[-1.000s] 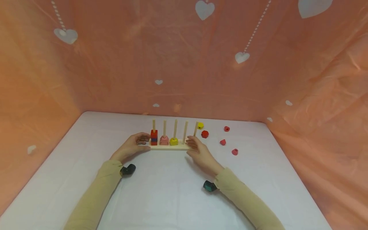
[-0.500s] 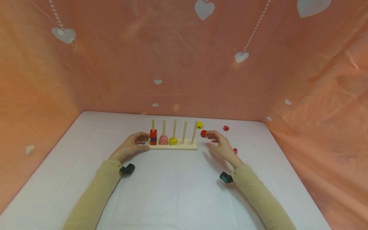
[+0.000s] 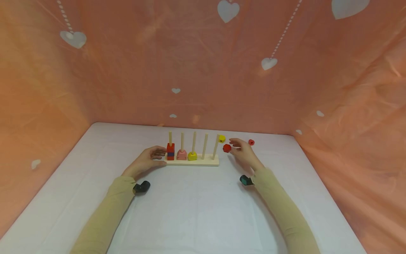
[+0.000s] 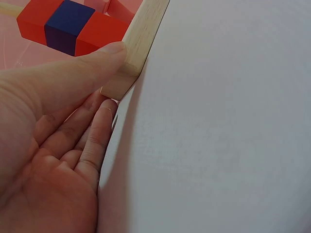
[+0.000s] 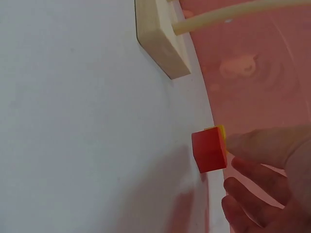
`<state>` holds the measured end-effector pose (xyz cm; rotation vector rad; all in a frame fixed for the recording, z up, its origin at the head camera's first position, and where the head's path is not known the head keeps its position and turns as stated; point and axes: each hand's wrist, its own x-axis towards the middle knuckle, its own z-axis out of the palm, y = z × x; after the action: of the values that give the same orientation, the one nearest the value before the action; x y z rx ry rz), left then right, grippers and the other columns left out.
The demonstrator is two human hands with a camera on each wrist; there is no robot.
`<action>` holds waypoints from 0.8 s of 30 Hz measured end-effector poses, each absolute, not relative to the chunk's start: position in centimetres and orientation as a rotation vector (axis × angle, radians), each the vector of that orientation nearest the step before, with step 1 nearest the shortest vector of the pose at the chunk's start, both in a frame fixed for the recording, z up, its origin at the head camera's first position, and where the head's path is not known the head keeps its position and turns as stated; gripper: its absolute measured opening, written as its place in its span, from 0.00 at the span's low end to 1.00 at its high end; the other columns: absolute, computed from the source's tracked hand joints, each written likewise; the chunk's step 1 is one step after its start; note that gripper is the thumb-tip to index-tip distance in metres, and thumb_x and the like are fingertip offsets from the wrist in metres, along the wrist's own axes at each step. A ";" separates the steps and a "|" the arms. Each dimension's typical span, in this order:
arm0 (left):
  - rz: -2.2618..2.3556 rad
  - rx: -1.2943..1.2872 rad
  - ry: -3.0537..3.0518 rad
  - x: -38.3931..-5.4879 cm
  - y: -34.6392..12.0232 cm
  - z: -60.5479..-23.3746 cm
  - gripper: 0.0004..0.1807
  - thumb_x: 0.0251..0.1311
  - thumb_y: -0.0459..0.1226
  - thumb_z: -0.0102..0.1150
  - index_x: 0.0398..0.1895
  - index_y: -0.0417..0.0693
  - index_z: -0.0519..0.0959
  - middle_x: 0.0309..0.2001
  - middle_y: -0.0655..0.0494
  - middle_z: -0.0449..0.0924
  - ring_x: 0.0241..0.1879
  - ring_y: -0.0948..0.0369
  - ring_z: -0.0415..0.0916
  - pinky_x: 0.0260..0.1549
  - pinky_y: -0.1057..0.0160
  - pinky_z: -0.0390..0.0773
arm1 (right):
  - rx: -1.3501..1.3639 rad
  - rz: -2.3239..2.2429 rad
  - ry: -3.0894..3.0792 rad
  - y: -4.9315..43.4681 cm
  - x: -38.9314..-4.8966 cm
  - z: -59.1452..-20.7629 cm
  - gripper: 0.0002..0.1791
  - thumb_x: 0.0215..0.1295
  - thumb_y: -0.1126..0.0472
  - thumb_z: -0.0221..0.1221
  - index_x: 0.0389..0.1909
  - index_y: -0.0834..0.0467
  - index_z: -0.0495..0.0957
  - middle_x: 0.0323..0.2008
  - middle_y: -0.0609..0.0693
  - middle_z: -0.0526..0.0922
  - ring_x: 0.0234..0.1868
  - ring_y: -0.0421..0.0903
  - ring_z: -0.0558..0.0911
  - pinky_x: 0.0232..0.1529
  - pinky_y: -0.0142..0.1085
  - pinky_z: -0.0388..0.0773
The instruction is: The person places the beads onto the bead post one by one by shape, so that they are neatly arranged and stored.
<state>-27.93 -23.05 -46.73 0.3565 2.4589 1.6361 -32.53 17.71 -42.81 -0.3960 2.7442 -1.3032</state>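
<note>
My left hand (image 3: 146, 160) holds the left end of a wooden peg stand (image 3: 193, 163); in the left wrist view its thumb (image 4: 109, 53) lies on the base's edge. Red and dark blue blocks (image 3: 170, 154) are stacked on the leftmost peg. A pink bead (image 3: 182, 155) sits on the second peg and a yellow bead (image 3: 192, 156) on the third; two pegs are bare. My right hand (image 3: 244, 151) hovers beside a loose red bead (image 3: 226, 148), fingers apart. In the right wrist view, that red bead (image 5: 209, 151) partly covers a yellow one.
Behind the stand's right end lies a yellow bead (image 3: 222, 138). Another small red bead (image 3: 251, 142) is farther right. The white table (image 3: 190, 211) is backed by a pink curtain (image 3: 203, 70) with white hearts.
My right hand has left the stand's right end and moved right to the loose red bead, now covering two pinkish-red beads seen earlier. The left hand stays on the stand.
</note>
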 end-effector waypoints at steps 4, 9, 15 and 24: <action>1.632 0.351 2.458 -27.8 -22.9 -46.6 0.33 0.54 0.34 0.68 0.63 0.38 0.67 0.60 0.39 0.70 0.57 0.46 0.68 0.60 0.48 0.66 | -0.387 -1.286 2.716 17.4 -33.5 -43.2 0.26 0.65 0.67 0.58 0.65 0.59 0.68 0.61 0.54 0.72 0.61 0.53 0.70 0.60 0.45 0.69; 1.621 0.330 2.454 -27.1 -22.4 -45.4 0.32 0.56 0.31 0.65 0.64 0.35 0.65 0.61 0.36 0.68 0.58 0.43 0.67 0.60 0.45 0.65 | -0.406 -1.236 2.708 17.1 -34.2 -43.4 0.25 0.66 0.68 0.57 0.64 0.59 0.68 0.59 0.56 0.73 0.58 0.54 0.71 0.60 0.46 0.69; 1.620 0.337 2.457 -27.4 -22.6 -45.7 0.33 0.55 0.33 0.67 0.63 0.36 0.66 0.61 0.38 0.69 0.58 0.45 0.67 0.60 0.47 0.65 | -0.409 -1.233 2.697 17.0 -34.5 -43.3 0.24 0.66 0.70 0.57 0.62 0.62 0.70 0.58 0.58 0.73 0.56 0.55 0.72 0.59 0.45 0.71; 1.626 0.339 2.460 -27.9 -22.9 -46.6 0.34 0.52 0.37 0.71 0.62 0.40 0.68 0.59 0.42 0.71 0.56 0.47 0.69 0.59 0.48 0.67 | -0.463 -1.285 2.714 17.0 -34.3 -43.4 0.24 0.62 0.68 0.62 0.60 0.65 0.71 0.55 0.60 0.75 0.55 0.57 0.74 0.58 0.46 0.72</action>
<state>-27.93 -22.89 -46.58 0.3389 2.4599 1.6259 -34.31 16.96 -43.36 -0.4626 2.7136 -1.2854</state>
